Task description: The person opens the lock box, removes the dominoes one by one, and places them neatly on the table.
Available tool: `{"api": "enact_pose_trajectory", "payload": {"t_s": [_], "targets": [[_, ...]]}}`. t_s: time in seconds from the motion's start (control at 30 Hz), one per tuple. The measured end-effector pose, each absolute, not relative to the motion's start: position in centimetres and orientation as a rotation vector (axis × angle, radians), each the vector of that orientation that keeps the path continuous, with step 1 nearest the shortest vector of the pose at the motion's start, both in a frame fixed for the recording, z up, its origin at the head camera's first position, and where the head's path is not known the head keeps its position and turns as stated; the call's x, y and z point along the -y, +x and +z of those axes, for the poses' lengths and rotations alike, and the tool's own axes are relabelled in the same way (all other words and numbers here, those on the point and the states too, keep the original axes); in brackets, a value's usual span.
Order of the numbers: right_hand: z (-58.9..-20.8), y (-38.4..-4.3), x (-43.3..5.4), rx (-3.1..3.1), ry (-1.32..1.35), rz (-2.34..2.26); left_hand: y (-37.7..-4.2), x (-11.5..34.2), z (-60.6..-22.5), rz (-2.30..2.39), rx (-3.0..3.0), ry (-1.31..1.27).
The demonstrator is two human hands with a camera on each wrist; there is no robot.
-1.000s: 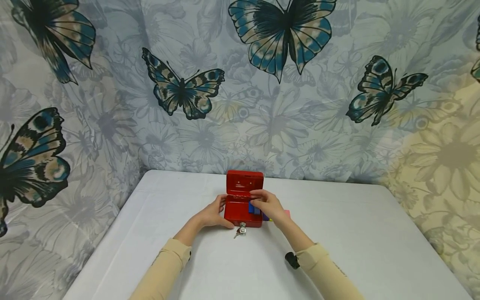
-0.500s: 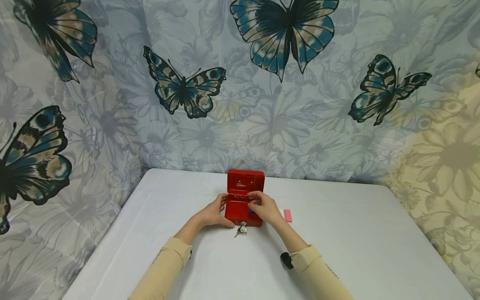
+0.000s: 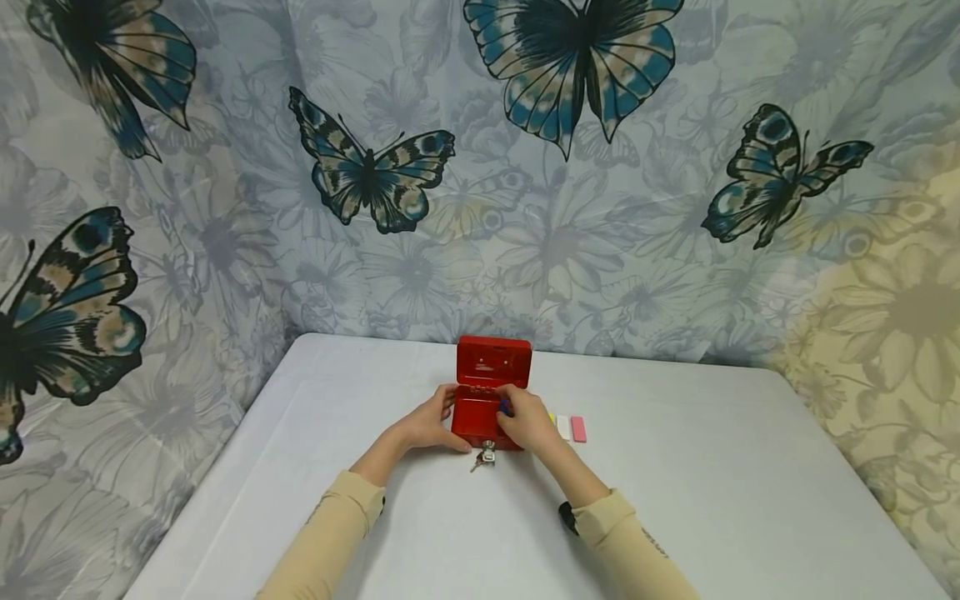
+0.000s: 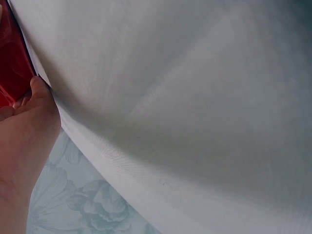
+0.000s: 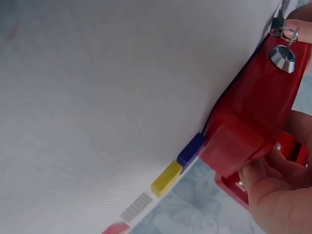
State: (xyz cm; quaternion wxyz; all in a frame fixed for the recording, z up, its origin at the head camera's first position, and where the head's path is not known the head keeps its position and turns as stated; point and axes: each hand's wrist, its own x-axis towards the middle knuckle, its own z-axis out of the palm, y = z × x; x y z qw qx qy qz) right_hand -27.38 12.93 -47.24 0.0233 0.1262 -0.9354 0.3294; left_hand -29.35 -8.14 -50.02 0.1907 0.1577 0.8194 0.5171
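A red cash box [image 3: 475, 411] stands on the table with its lid [image 3: 493, 360] raised at the back. Keys [image 5: 288, 35] hang from the lock [image 5: 282, 58] at its front. My left hand [image 3: 426, 425] holds the box's left side, thumb at the front corner and fingers farther back along the side. Over the right part of the box, my right hand [image 3: 527, 419] pinches a small blue block [image 3: 506, 407], which its fingers mostly cover. In the right wrist view, that hand [image 5: 280, 190] reaches over the box's edge, fingertips hidden inside.
Right of the box lies a row of small blocks: dark blue-purple [image 5: 191, 150], yellow [image 5: 166, 178], white [image 3: 562, 427] and pink [image 3: 578, 429]. A white cloth [image 3: 712, 483] covers the table. Butterfly-patterned fabric [image 3: 555, 250] hangs behind the table's back edge.
My right hand has shifted inside the box, and its fingers now cover more of the blue block. The white, pink and yellow blocks show beside the wrist. My left hand stays at the box.
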Motion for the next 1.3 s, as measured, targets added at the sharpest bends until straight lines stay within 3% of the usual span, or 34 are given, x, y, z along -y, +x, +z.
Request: {"api": "enact_pose_trajectory", "payload": {"t_s": [0.9,1.3], "targets": [[-47.3,-26.7,-11.9,2.986,0.438,0.786,-29.4,8.2,-50.1,1.474,-2.296,0.448],[-47.6,-27.0,-12.0,2.964,0.52,1.054,-29.4,8.2,-50.1,1.471,-2.306,0.45]]}}
